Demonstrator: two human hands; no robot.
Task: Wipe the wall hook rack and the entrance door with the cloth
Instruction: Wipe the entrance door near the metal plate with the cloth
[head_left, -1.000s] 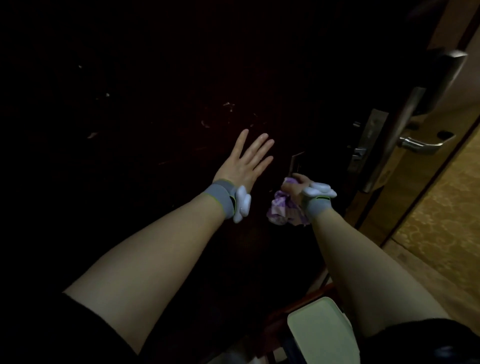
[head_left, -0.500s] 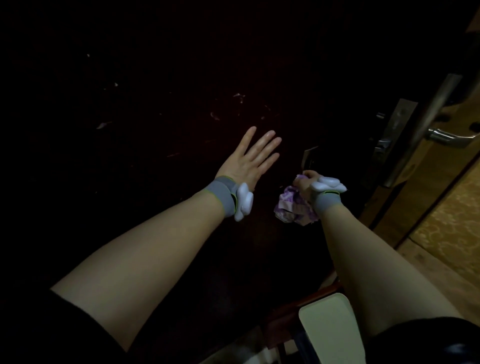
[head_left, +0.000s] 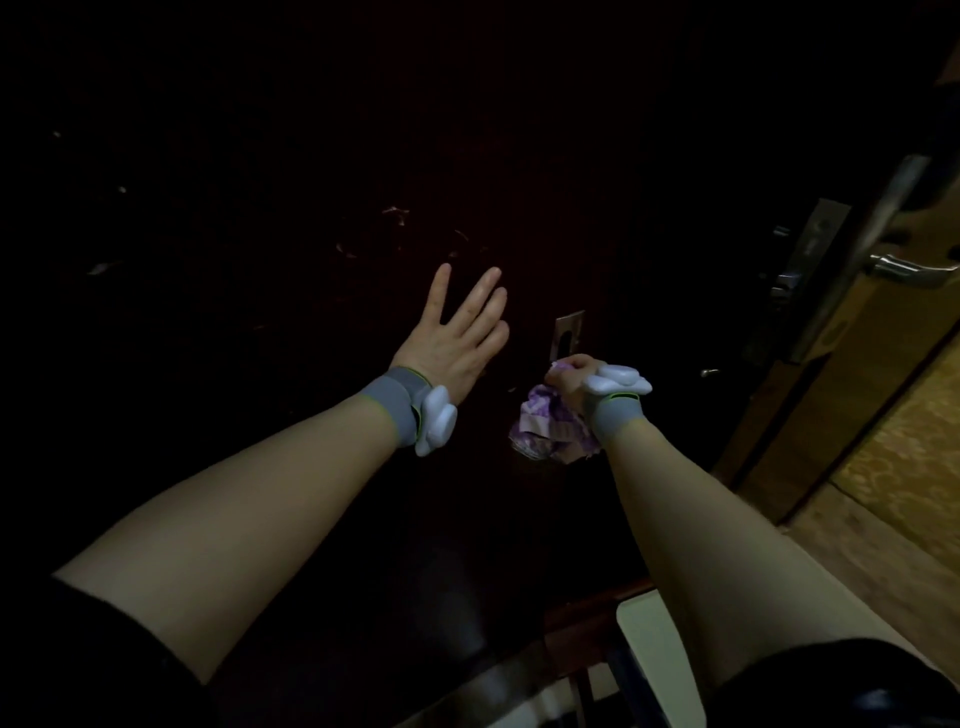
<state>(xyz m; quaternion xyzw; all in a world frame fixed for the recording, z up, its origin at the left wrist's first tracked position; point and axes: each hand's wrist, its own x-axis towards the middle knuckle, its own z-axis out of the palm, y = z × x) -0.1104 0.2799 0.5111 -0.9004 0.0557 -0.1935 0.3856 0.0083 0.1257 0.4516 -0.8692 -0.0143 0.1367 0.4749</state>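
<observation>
The dark entrance door (head_left: 311, 182) fills most of the view, very dim, with faint pale scuff marks. My left hand (head_left: 457, 327) lies flat on it with fingers spread. My right hand (head_left: 574, 376) is closed on a crumpled purple cloth (head_left: 545, 428), pressed against the door just below a small metal plate (head_left: 568, 332). Both wrists wear grey bands with white devices. No wall hook rack is visible.
The door's edge with its lock plate (head_left: 810, 254) and a silver lever handle (head_left: 909, 267) is at the right. Beyond it lies a yellowish patterned floor (head_left: 904, 462). A pale object (head_left: 654, 665) with a dark wooden piece sits low at the bottom.
The view has shifted, so the lock and handle slid toward the right edge. My right hand with the cloth stays by the small metal plate; my left hand remains flat on the door.
</observation>
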